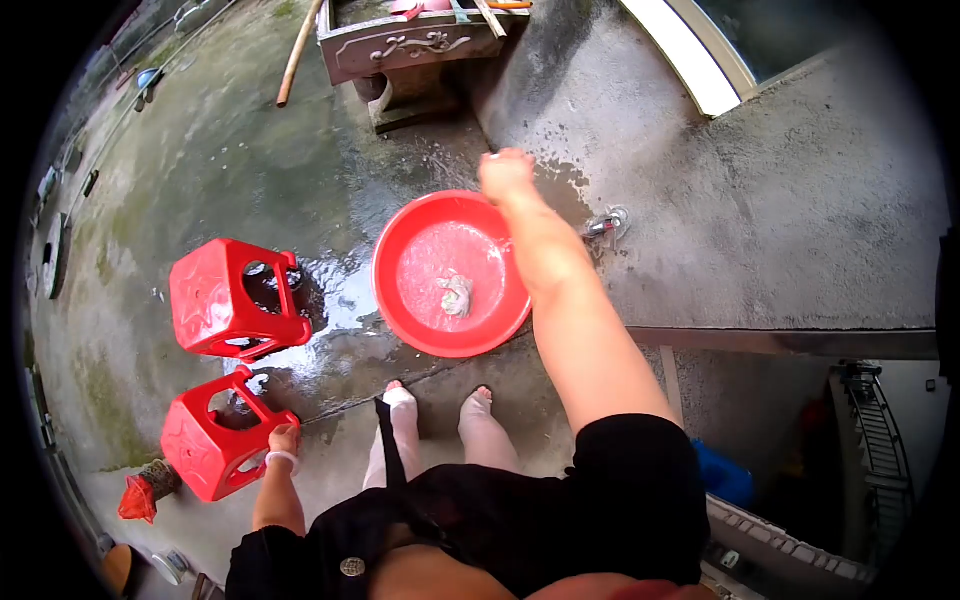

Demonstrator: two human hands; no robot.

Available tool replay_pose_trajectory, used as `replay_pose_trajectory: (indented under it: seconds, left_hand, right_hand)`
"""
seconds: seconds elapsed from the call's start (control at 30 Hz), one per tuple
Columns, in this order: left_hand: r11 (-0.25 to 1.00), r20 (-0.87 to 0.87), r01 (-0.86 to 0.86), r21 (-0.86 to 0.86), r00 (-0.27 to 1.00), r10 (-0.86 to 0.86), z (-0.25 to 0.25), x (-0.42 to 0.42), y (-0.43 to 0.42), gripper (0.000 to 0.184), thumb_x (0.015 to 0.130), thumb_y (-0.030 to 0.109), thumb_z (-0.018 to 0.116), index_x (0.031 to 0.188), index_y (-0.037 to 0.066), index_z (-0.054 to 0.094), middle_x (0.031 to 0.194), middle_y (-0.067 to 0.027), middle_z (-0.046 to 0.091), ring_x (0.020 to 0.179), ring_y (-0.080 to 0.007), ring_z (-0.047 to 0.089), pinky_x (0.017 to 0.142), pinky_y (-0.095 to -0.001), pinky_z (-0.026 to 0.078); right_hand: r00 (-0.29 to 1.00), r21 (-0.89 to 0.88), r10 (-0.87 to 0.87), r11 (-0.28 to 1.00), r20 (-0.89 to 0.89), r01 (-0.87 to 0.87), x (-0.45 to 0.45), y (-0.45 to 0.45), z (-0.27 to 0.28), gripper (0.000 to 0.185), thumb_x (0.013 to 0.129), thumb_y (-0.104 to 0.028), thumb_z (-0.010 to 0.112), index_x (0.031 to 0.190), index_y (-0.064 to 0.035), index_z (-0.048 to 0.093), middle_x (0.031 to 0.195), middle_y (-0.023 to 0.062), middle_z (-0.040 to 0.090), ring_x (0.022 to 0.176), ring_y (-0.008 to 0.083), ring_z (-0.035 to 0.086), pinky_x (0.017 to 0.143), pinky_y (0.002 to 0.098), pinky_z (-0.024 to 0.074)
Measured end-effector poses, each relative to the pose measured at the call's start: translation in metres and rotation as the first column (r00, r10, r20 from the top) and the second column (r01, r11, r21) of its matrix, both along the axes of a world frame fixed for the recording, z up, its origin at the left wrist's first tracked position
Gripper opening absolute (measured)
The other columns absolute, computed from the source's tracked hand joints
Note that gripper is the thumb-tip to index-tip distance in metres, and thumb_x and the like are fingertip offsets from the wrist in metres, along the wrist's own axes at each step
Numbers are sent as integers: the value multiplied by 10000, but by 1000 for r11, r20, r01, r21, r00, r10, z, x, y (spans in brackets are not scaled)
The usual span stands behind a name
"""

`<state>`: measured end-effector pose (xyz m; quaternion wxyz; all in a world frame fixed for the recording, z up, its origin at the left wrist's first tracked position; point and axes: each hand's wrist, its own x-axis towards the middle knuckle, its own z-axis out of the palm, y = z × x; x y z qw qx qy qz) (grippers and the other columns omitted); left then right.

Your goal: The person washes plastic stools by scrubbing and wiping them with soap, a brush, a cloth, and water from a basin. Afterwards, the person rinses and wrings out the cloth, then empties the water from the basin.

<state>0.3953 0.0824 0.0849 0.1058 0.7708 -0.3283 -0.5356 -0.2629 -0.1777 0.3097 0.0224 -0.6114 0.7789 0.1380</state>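
My left hand point(284, 440) is closed on the edge of a red plastic stool point(205, 455) at the lower left, which lies tipped on wet concrete. A second red stool point(205, 300) lies on its side just beyond it. My right arm stretches forward over the right rim of a red basin point(398, 318). Past the basin's far rim, my right hand point(508, 174) is closed; what it holds, if anything, is hidden. Inside the basin, a crumpled whitish cloth point(456, 295) lies in water. A metal tap point(604, 225) juts from the wall, right of my forearm.
A carved stone sink point(425, 45) stands ahead, with a wooden pole point(298, 55) beside it. A concrete wall point(760, 220) borders the right side. By the nearer stool lies a red net-like item point(138, 498). My feet point(440, 395) are close to the basin.
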Motion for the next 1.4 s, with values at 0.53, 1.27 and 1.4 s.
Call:
replay_pose_trajectory:
  seconds: [0.53, 1.27, 1.4]
  left_hand:
    - [931, 146, -351, 102, 931, 335, 100, -65, 80, 220, 860, 226, 562, 1047, 112, 547, 845, -43, 617, 672, -179, 614, 514, -338, 433]
    - [958, 374, -262, -112, 882, 285, 98, -97, 81, 295, 783, 269, 646, 950, 26, 671, 857, -120, 675, 803, -224, 631, 761, -334, 488]
    - [806, 113, -559, -196, 803, 585, 47, -36, 17, 187, 824, 264, 625, 898, 93, 644, 721, -7, 600, 644, -126, 538, 588, -312, 430]
  right_hand:
    - [914, -646, -388, 730, -119, 226, -229, 2, 254, 507, 859, -345, 541, 1282, -94, 421, 1210, 211, 493, 1129, 377, 458, 924, 503, 377]
    - [887, -662, 399, 733, 233, -156, -99, 128, 10, 331, 849, -158, 562, 1140, -1, 564, 1278, 219, 460, 1169, 369, 457, 993, 447, 346]
    - [897, -229, -103, 949, 430, 218, -79, 255, -85, 371, 790, -143, 582, 1103, 54, 565, 1179, 231, 542, 1112, 354, 500, 970, 405, 373]
